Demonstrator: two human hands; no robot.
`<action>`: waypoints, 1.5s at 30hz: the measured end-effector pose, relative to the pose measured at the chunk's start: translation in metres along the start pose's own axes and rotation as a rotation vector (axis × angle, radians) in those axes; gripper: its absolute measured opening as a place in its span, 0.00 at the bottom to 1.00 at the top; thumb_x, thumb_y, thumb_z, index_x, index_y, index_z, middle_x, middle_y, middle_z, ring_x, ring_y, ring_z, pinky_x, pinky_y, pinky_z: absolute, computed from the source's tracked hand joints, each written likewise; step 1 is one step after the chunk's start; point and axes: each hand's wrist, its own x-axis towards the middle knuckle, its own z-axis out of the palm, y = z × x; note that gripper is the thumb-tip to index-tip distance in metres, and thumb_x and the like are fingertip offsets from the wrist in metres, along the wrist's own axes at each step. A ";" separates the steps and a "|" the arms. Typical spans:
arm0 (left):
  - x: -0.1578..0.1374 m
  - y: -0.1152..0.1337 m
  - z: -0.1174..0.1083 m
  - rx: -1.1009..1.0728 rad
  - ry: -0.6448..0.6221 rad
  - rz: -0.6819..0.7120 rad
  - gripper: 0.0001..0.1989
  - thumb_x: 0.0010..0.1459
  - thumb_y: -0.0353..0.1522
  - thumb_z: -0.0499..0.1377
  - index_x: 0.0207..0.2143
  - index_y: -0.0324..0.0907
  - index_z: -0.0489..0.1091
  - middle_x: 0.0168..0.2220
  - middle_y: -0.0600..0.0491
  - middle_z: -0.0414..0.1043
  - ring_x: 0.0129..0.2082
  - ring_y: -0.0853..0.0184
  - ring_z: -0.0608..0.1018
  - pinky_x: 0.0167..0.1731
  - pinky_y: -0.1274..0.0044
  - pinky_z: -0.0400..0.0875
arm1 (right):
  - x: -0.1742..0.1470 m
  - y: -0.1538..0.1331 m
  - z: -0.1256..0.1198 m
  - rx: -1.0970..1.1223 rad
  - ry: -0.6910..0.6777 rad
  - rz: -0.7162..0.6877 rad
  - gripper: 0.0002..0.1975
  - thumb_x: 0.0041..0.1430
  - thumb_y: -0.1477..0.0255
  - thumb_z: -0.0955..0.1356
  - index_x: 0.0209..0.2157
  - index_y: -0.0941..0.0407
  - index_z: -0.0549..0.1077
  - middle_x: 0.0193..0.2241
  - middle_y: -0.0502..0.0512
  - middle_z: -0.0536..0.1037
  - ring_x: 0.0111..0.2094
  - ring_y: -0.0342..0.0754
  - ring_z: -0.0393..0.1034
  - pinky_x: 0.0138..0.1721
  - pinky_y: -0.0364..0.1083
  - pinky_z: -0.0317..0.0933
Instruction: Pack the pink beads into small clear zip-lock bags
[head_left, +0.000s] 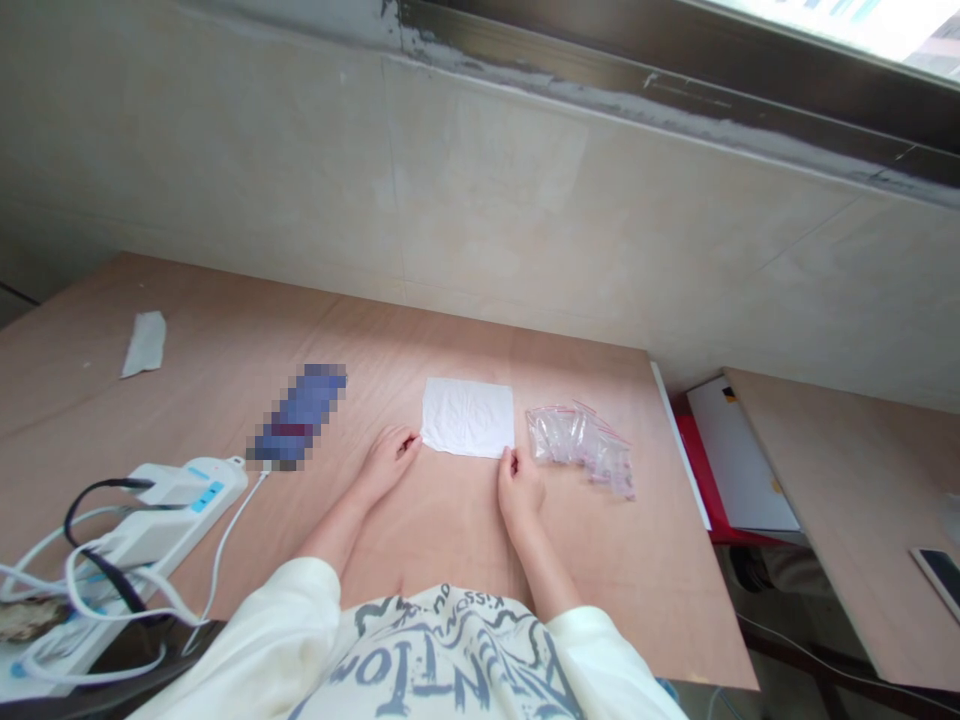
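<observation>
A crinkled white tissue point(468, 417) lies spread out on the wooden table point(450, 520), roughly square. My left hand point(388, 463) is closed, thumb and fingers pinching the tissue's near left corner. At the near right corner, my right hand point(521, 490) pinches the edge in the same way. Just to the right of that hand lies a fanned-out pile of small clear zip bags point(574, 437) with reddish seal lines; whether they contain anything is hard to make out.
Left of my hands lies a pixelated phone point(300, 415) on a white cable. A white power strip point(217, 485) with plugs and tangled cords fills the near left. A folded white tissue point(145, 343) sits far left. Another table point(840, 480) stands right, beyond a gap.
</observation>
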 end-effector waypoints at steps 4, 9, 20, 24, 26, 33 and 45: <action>0.000 0.000 0.000 0.007 0.007 0.013 0.11 0.53 0.35 0.46 0.24 0.42 0.63 0.23 0.54 0.64 0.27 0.67 0.65 0.29 0.76 0.60 | 0.000 0.000 -0.001 0.055 0.001 0.014 0.17 0.52 0.61 0.54 0.19 0.56 0.61 0.15 0.48 0.63 0.18 0.41 0.57 0.20 0.40 0.44; 0.000 0.000 0.000 0.001 -0.001 0.011 0.11 0.53 0.35 0.46 0.24 0.42 0.63 0.23 0.54 0.64 0.27 0.67 0.65 0.29 0.76 0.60 | 0.000 0.000 -0.002 0.087 -0.011 0.036 0.16 0.52 0.62 0.54 0.19 0.56 0.61 0.16 0.48 0.64 0.19 0.41 0.57 0.20 0.39 0.44; 0.000 0.001 -0.001 -0.004 -0.006 0.013 0.10 0.53 0.34 0.46 0.24 0.41 0.63 0.24 0.54 0.64 0.28 0.67 0.65 0.30 0.76 0.59 | -0.001 0.000 -0.002 0.084 -0.018 0.026 0.16 0.52 0.62 0.54 0.20 0.56 0.60 0.16 0.48 0.64 0.19 0.42 0.57 0.21 0.40 0.45; 0.000 0.000 0.000 -0.007 -0.007 0.020 0.10 0.53 0.34 0.46 0.24 0.41 0.63 0.24 0.54 0.63 0.28 0.67 0.65 0.30 0.77 0.59 | -0.001 0.001 -0.001 0.082 -0.015 0.027 0.16 0.52 0.63 0.54 0.20 0.56 0.60 0.17 0.48 0.64 0.19 0.42 0.57 0.21 0.39 0.44; 0.000 -0.001 0.000 -0.004 -0.007 0.025 0.10 0.53 0.34 0.46 0.24 0.41 0.63 0.24 0.54 0.63 0.28 0.67 0.65 0.30 0.77 0.59 | 0.000 0.001 -0.001 0.087 -0.012 0.025 0.15 0.52 0.63 0.54 0.19 0.56 0.60 0.16 0.48 0.64 0.19 0.41 0.57 0.21 0.40 0.44; 0.000 0.002 -0.002 -0.009 -0.011 0.031 0.10 0.53 0.34 0.46 0.24 0.40 0.63 0.24 0.54 0.63 0.28 0.67 0.65 0.30 0.77 0.59 | 0.003 0.005 -0.002 0.159 -0.033 0.008 0.15 0.51 0.63 0.55 0.19 0.56 0.60 0.15 0.46 0.61 0.18 0.41 0.56 0.20 0.39 0.45; 0.000 0.003 -0.002 -0.024 -0.004 0.016 0.10 0.53 0.34 0.46 0.24 0.40 0.63 0.23 0.54 0.63 0.28 0.67 0.65 0.30 0.77 0.59 | 0.021 0.009 -0.056 0.255 0.363 0.078 0.09 0.49 0.66 0.59 0.28 0.57 0.62 0.24 0.53 0.66 0.26 0.45 0.59 0.30 0.44 0.54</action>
